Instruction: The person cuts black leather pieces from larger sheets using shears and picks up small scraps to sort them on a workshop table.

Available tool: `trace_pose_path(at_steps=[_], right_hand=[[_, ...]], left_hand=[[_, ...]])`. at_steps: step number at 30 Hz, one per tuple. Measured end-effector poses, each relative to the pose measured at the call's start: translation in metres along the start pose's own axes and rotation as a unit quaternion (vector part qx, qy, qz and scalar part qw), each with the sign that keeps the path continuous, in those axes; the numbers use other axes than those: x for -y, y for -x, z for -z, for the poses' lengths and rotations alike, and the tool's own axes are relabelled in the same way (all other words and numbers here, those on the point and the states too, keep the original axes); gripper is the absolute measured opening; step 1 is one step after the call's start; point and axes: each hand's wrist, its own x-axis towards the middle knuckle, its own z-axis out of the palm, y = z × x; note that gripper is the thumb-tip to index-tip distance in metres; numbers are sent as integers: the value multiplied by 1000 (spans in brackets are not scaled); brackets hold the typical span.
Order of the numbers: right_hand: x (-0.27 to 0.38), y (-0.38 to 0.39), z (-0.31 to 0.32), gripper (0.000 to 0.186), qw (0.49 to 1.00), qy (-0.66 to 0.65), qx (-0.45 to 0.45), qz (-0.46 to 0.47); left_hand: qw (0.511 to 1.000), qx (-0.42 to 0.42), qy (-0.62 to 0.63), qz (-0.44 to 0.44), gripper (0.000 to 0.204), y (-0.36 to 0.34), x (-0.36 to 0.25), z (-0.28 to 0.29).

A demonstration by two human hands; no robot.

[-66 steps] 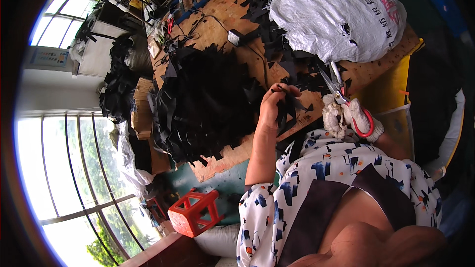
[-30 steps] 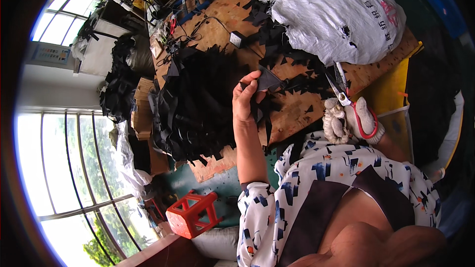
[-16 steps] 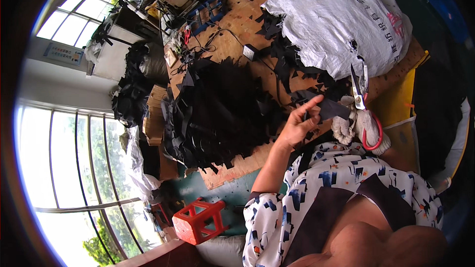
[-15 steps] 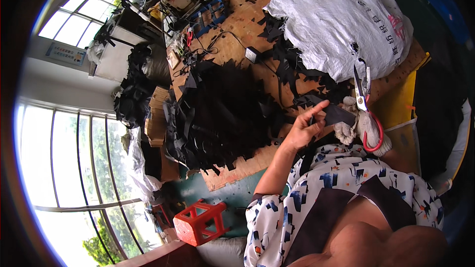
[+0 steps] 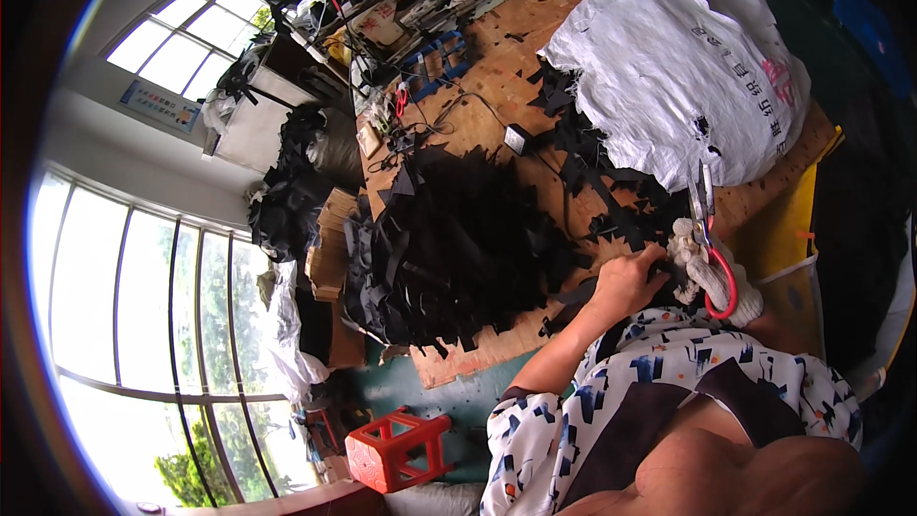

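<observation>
My right hand (image 5: 709,272), in a pale knitted glove, is closed on a pair of scissors (image 5: 723,287) with red handles. The metal blades stick out toward the white sack and stand slightly apart. Close to the glove's left side, my bare left hand (image 5: 626,284) has its fingers curled in beside black fabric scraps (image 5: 630,223). Whatever those fingers hold, if anything, is hidden. To the left of this hand spreads a big heap of black cut fabric pieces (image 5: 458,239) on the wooden table (image 5: 497,57).
A white woven sack (image 5: 669,67) covers the table's far right. Behind the heap lie a black power adapter (image 5: 517,139), cords and a blue plastic basket (image 5: 441,59). A red stool (image 5: 396,449) stands on the green floor at lower left, near large windows.
My left hand has drawn its pointing finger in, and its fingers are now curled. The dark piece seen between my hands no longer shows there. The whole view has shifted slightly.
</observation>
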Motion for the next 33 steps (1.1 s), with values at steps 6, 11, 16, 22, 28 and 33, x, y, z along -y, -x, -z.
trace_pose_path(at_steps=[6, 11, 16, 22, 28, 33], right_hand=[[3, 9, -17, 40, 864, 429, 15, 264], [9, 1, -28, 41, 941, 271, 101, 175], [13, 13, -25, 41, 987, 102, 121, 27], [7, 14, -39, 41, 980, 200, -13, 17], [0, -9, -2, 39, 955, -100, -7, -278], [4, -8, -16, 37, 952, -17, -49, -302]], left_hand=[[998, -20, 60, -8, 25, 4, 5, 0], [963, -104, 209, 131, 21, 5, 17, 15], [824, -118, 504, 229, 12, -8, 22, 32], [833, -89, 503, 212, 11, -12, 34, 16], [861, -106, 457, 198, 11, -12, 33, 7], [897, -109, 378, 201, 13, -11, 22, 10]])
